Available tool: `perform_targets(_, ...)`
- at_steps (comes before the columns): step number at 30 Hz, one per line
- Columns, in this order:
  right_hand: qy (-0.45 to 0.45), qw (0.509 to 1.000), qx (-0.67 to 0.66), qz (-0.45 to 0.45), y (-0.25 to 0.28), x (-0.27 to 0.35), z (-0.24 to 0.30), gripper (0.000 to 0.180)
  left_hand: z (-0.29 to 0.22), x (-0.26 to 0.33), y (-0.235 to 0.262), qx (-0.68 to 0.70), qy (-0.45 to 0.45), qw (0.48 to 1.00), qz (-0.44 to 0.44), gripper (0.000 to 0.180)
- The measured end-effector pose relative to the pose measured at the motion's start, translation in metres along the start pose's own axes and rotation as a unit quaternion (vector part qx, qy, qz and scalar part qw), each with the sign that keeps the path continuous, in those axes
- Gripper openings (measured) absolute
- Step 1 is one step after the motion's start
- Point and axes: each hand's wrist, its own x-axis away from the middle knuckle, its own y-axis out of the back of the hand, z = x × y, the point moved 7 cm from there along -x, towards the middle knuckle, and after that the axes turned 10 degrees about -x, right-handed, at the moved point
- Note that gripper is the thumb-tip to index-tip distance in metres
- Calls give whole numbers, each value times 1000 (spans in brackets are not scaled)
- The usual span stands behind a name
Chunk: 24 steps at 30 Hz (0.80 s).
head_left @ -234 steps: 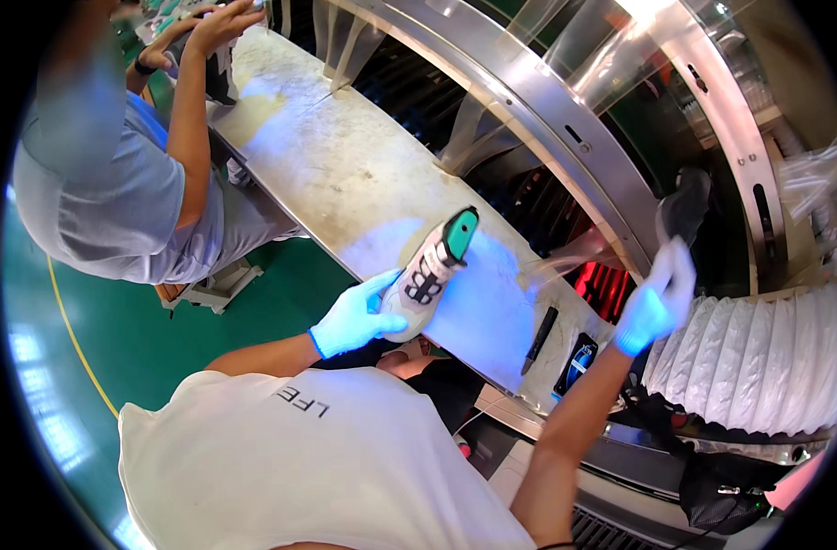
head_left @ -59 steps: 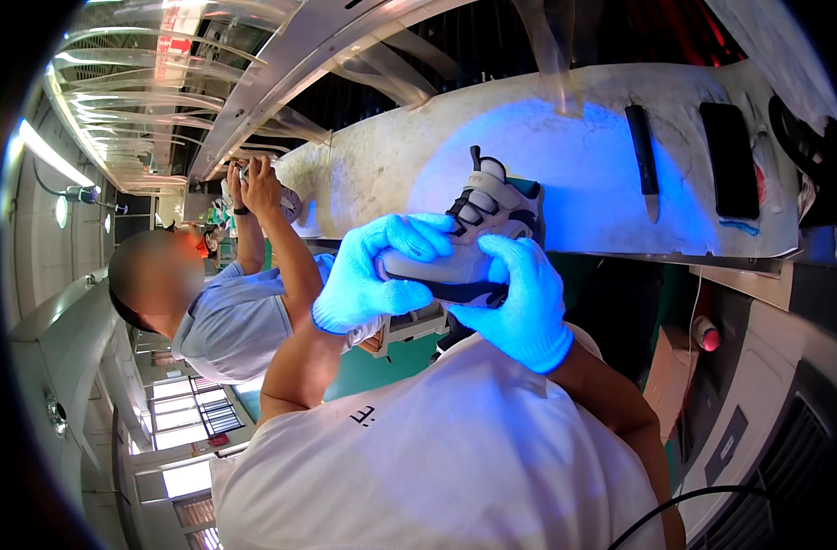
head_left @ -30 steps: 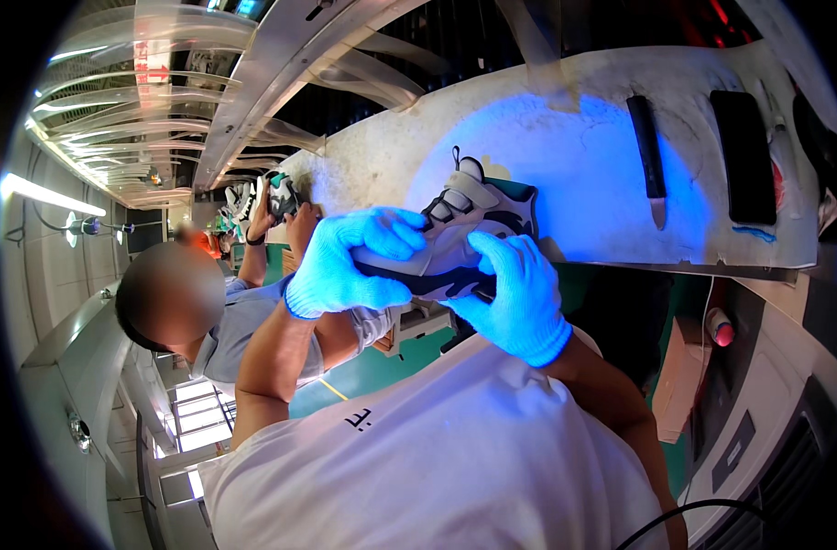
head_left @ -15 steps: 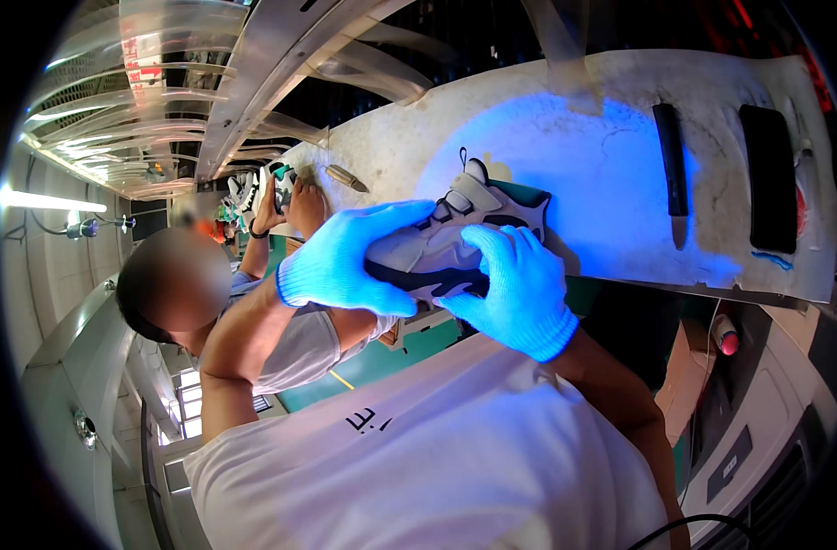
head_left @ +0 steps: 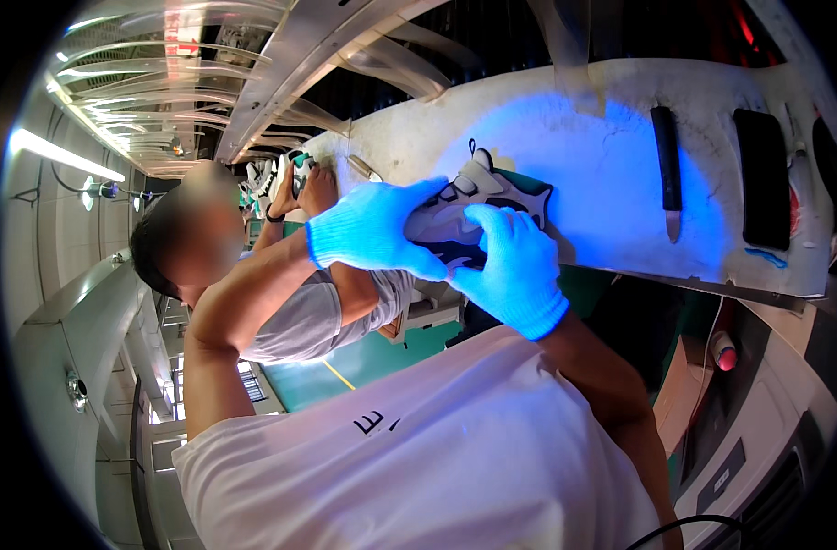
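Note:
A grey sneaker (head_left: 470, 190) with black and teal parts lies on its side between my two hands, at the near edge of the worktop. Its pull loop points away from me. My left hand (head_left: 382, 225), in a knit glove lit blue, is closed round the toe end, covering it. On the near side, my right hand (head_left: 517, 270), gloved the same way, grips the midsole and side of the shoe with thumb and bent fingers. The palms hide part of the sole.
A blue-lit worktop (head_left: 611, 174) carries a black-handled knife (head_left: 666, 165) and a dark oblong block (head_left: 764, 179) to the right. A small tool (head_left: 364, 169) lies left. Beyond my left arm, a co-worker holds another sneaker (head_left: 301, 174). Curved clear strips hang along the back.
The left hand sits slightly further right and higher in the picture, the shoe still held in both hands. The whole view has shifted a little; the co-worker's head appears higher.

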Motion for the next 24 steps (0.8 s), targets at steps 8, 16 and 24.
perform_targets(8, 0, 1000, 9, -16, -13, 3, -2, 74, 14, -33, -15, 5, 71, 996, 61, 109)
perform_targets(16, -18, 1000, -11, -11, 1, 2, 9, 81, -14, -12, 11, -15, 77, 997, 20, 85)
perform_targets(24, -18, 998, -36, -51, 35, 22, 8, 96, -31, 37, 26, -23, -183, 961, -207, 75)
